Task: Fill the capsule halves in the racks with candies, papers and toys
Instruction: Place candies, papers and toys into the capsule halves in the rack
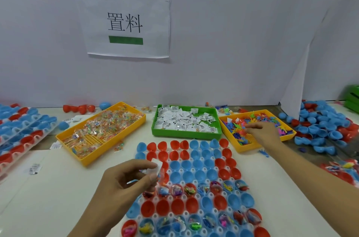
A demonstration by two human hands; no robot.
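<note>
Capsule halves (194, 176), red and blue, sit in a clear rack (191, 200) at the near table edge; two near rows hold toys, the far rows lie bare; left hand (124, 180) pinches a white paper (156, 166) over the rack's left side; right hand (265, 134), fingers curled, reaches into the toy tray (258, 130), its grasp unclear; candy tray (101, 130) and paper tray (186, 122) stand beyond; loose halves (320, 126) crowd the right; filled racks (21, 132) flank the left.
</note>
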